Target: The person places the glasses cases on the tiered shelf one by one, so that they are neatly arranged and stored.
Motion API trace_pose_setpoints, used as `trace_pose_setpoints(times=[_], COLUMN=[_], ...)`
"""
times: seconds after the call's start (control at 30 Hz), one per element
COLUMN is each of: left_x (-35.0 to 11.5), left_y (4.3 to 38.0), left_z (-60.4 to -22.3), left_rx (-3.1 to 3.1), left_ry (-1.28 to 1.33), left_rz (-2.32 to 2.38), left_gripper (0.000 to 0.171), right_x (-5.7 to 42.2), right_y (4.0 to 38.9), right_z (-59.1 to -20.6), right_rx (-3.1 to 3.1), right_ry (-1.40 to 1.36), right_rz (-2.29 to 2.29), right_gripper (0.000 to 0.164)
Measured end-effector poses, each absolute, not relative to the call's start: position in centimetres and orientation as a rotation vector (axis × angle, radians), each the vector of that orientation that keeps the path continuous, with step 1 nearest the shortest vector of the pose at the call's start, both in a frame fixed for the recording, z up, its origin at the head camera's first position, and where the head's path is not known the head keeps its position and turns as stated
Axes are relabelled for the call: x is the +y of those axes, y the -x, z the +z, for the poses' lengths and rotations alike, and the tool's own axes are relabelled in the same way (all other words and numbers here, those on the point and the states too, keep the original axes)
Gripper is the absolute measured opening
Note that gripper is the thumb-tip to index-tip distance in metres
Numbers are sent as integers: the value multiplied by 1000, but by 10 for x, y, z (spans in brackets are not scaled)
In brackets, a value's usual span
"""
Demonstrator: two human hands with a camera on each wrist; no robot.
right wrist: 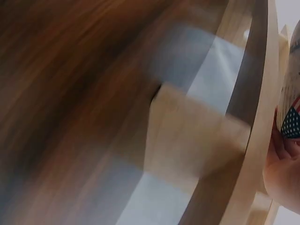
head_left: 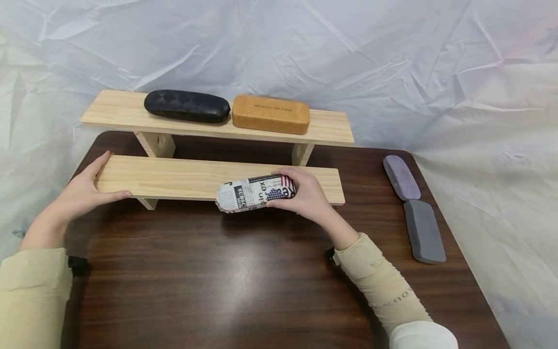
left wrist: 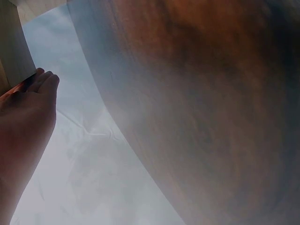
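My right hand point(head_left: 307, 196) grips the right end of a glasses case point(head_left: 244, 195) with newspaper lettering and a flag pattern. The case is over the front edge of the lower board of a two-tier wooden rack point(head_left: 174, 175); whether it touches the board I cannot tell. In the right wrist view the case point(right wrist: 291, 84) shows at the right edge, beside the board. My left hand point(head_left: 85, 189) holds the lower board's left end, its thumb along the front edge. The left wrist view shows its fingers point(left wrist: 47, 84) against the wood.
On the upper board lie a black glasses case point(head_left: 187, 105) and a tan glasses case point(head_left: 270, 114). A purple case point(head_left: 402, 177) and a grey case point(head_left: 424, 231) lie end to end at the right of the dark wooden table point(head_left: 209, 291). White sheeting point(head_left: 392, 63) hangs around it.
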State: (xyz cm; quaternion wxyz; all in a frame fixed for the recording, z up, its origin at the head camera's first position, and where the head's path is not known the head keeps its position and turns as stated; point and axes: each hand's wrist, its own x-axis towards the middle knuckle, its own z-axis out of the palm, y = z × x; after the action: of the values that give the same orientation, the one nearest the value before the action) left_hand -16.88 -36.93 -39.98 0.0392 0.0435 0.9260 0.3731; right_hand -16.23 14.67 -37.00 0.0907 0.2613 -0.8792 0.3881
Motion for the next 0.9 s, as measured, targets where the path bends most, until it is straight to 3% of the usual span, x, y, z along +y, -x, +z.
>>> trace_pose_setpoints(times=[0.9], left_x=[-368], left_y=[170], left_z=[-401], left_rx=[2845], left_ry=[-135], left_rz=[1198], left_gripper=[118], right_x=[1], right_y=[171], right_z=[-376], right_rx=[-2598], right_ry=[-684], right_rz=[1078], right_gripper=[74])
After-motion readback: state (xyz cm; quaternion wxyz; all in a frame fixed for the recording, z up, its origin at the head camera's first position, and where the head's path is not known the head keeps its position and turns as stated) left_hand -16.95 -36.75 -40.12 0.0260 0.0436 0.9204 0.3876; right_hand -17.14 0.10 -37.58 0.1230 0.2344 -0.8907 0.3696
